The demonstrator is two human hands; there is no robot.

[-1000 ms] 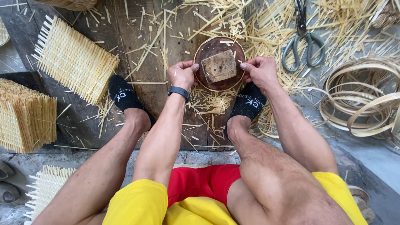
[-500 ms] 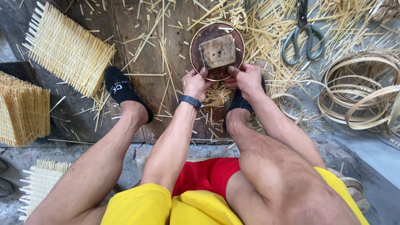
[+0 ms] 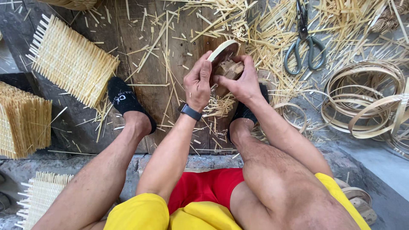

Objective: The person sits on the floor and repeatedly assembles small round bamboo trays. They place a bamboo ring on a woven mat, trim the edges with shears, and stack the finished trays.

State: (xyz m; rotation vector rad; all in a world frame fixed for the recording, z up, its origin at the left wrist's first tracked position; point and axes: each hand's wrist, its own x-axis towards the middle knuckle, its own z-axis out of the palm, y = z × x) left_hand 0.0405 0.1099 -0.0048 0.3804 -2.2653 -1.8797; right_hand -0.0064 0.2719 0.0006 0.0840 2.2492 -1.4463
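My left hand (image 3: 198,81) and my right hand (image 3: 238,81) are raised together above the wooden boards, both gripping a round wooden mould (image 3: 228,68) with a pale bamboo hoop (image 3: 221,47) around its rim. The mould is tilted on edge, its block-like centre facing my right palm. My left thumb and fingers pinch the hoop's near edge. A dark watch sits on my left wrist (image 3: 190,111). My feet in black socks rest on the boards on either side.
Woven bamboo mats (image 3: 70,59) lie at the left, a stack of them (image 3: 21,119) at the far left. Scissors (image 3: 304,44) rest among loose bamboo splints at the upper right. Coiled bamboo strips (image 3: 366,98) sit at the right.
The mould lay flat on the boards a second ago with my hands at its sides. Both hands have lifted it and tipped it on edge.
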